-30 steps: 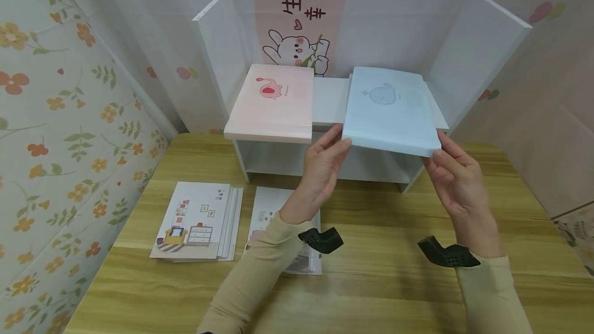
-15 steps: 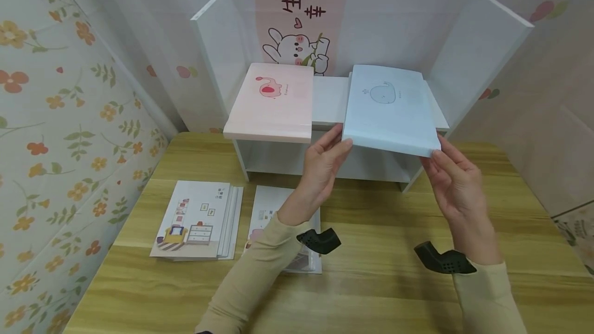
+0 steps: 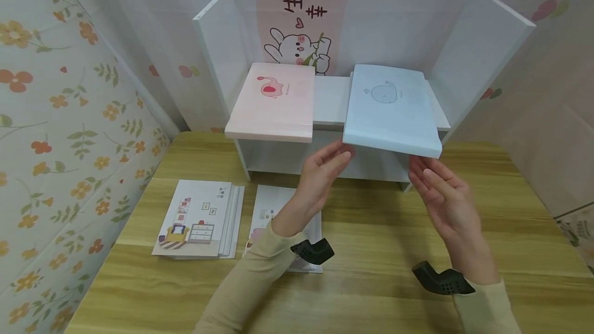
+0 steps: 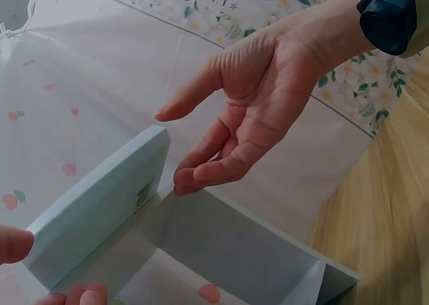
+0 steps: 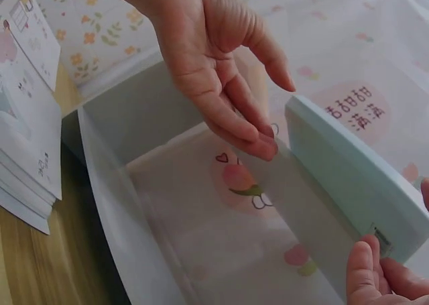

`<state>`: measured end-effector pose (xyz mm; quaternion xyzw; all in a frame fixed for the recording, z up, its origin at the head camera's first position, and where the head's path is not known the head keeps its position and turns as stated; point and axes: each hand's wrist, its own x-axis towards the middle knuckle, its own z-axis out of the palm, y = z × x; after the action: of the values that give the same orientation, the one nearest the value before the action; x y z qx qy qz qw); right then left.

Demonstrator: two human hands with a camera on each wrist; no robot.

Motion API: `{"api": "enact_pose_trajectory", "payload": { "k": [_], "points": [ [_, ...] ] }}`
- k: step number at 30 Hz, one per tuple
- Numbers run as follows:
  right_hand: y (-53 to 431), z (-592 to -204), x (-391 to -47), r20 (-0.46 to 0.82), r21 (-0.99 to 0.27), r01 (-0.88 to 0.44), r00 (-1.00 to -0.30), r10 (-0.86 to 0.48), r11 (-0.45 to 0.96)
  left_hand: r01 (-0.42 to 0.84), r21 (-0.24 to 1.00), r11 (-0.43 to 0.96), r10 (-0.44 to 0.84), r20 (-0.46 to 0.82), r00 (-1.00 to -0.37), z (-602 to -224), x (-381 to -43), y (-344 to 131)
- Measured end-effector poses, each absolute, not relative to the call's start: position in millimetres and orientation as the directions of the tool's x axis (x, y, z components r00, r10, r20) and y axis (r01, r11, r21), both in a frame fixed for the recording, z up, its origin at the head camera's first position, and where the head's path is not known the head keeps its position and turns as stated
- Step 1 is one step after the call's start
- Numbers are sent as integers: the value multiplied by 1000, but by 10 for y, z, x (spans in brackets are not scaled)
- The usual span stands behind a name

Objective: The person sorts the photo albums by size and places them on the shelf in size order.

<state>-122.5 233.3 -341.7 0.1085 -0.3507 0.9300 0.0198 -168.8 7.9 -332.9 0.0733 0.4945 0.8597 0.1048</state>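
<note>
- Beige-cuffed, the left grip [image 3: 320, 179] is slack, thumb lifted away and fingertips at one front corner; it has hold of nothing, and whether those fingertips touch is hard to tell.
- Likewise loose, the right grip [image 3: 447, 202] sits under the opposite corner, thumb clear and fingers near the barcode label [image 4: 143, 196]; light contact there can't be ruled out.
- Just above and between both grips lies the blue whale book [image 3: 394, 107], askew, its front edge jutting past the white shelf [image 3: 330, 99].
- For handling it well, I'd bring both palms level with the jutting edge and push evenly, since force at one corner would probably twist it further. Until enough of it rests on the shelf, fingers are best kept beneath.
- Beyond the left grip, on the same shelf, is the pink elephant book [image 3: 274, 102], also overhanging; a shove leftward could nudge it.
- Lower and left of the left grip, a stack of white booklets [image 3: 195, 220] lies on the wooden surface [image 3: 371, 282].
- Under the left forearm, another white booklet [image 3: 271, 200] is partly covered.
- Hard to make out: what lies beneath the blue whale book, where a pale edge peeks out.
</note>
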Motion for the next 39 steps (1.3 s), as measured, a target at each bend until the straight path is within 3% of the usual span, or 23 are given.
{"api": "enact_pose_trajectory", "payload": {
  "k": [19, 39],
  "points": [
    [2175, -3668, -1051, 320, -715, -129, -934, -158, -687, -149, 876, -459, 272, -21, -962, -3507, -1530, -118],
    [1986, -3952, -881, 245, -800, -40, -933, -265, -599, -179, 892, -416, 240, -83, -967, -3749, -1354, -365]
  ]
}}
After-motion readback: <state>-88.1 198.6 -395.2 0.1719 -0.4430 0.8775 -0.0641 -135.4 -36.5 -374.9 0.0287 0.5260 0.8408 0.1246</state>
